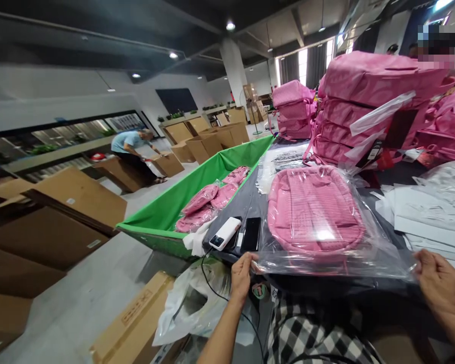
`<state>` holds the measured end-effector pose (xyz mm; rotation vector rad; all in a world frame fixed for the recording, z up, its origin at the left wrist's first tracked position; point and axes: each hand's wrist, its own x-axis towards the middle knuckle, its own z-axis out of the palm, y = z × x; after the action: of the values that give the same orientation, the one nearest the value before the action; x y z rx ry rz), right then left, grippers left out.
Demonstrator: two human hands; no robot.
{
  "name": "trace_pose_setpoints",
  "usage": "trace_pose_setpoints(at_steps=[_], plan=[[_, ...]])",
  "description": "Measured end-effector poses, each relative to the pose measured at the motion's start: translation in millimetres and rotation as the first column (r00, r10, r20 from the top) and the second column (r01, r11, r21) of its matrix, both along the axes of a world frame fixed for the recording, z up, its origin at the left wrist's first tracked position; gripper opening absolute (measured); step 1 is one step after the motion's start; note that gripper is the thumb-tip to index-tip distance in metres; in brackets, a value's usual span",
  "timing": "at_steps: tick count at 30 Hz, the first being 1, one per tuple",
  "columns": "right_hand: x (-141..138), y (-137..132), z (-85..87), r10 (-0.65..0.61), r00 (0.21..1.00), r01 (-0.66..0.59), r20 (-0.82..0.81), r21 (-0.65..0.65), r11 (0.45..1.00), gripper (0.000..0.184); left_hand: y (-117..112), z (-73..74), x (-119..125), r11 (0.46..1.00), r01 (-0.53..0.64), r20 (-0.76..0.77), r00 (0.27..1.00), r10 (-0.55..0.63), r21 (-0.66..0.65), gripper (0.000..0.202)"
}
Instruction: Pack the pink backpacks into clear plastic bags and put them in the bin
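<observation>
Down at the bottom of the head view, both hands are pinching the near edge of a clear plastic bag [379,253] that has a pink backpack [314,210] inside it. Left hand [241,275] sits bottom centre with fingers closed on the bag's left corner, right hand [440,283] is at the bottom right, closed on the right corner, so the bag opening is stretched between them. The bagged backpack lies flat on the dark table [246,202], pretty much centre frame.

Just left of the bag there's a white power bank [225,233] and a black phone [251,234] side by side, with a black cable [212,288] hanging off the table edge. Further left is a green bin [174,202] with more bagged pink backpacks lying in it. Upper right has a tall stack of pink backpacks [364,106], and white paper sheets [428,212] are spread at the right edge. Far left is all cardboard boxes [60,217], and a person in a blue shirt [131,144] is bent over boxes in the upper left background.
</observation>
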<state>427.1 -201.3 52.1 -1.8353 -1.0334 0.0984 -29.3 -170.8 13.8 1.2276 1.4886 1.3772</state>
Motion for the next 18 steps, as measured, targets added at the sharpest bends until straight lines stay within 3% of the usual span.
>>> trace_pose_setpoints(at_steps=[2,4,5,6,8,10,11,14,18], plan=[[0.0,3.3,1.6,0.020,0.993,-0.028,-0.112,-0.073,0.997,0.069,7.0,7.0,6.4,0.998,-0.062,-0.101,0.993,0.063,0.013,0.071],[4.6,1.9,-1.6,0.035,0.983,-0.048,-0.183,-0.068,0.997,0.066,6.7,17.1,17.5,0.974,-0.148,-0.297,0.935,0.195,0.172,0.064],[7.7,0.5,-4.1,0.039,0.978,-0.052,-0.207,-0.057,0.997,0.064,4.4,22.7,26.5,0.947,-0.134,-0.400,0.882,0.249,0.292,0.058],[10.5,-1.0,-6.4,0.033,0.974,-0.046,-0.226,-0.051,0.998,0.061,1.4,28.2,38.1,0.916,-0.050,-0.501,0.825,0.263,0.398,0.052],[13.7,-3.4,-8.5,0.022,0.970,-0.038,-0.240,-0.064,0.997,0.059,-3.5,38.5,66.7,0.846,0.242,-0.686,0.703,0.185,0.475,0.048],[12.5,-5.1,-6.2,0.016,0.974,-0.034,-0.228,-0.076,0.997,0.060,-4.0,47.5,96.0,0.783,0.456,-0.807,0.583,0.098,0.424,0.053],[10.5,-5.8,-3.9,0.017,0.977,-0.034,-0.215,-0.074,0.997,0.061,-2.6,51.7,108.1,0.779,0.493,-0.838,0.540,0.077,0.389,0.054],[2.6,-7.8,3.0,0.040,0.979,-0.051,-0.201,-0.050,0.997,0.061,3.4,63.4,128.0,0.823,0.493,-0.878,0.479,0.015,0.283,0.046],[-1.5,-8.9,3.5,0.034,0.975,-0.033,-0.222,0.008,0.999,0.057,3.4,74.7,126.5,0.844,0.519,-0.881,0.453,-0.134,0.139,0.040]])
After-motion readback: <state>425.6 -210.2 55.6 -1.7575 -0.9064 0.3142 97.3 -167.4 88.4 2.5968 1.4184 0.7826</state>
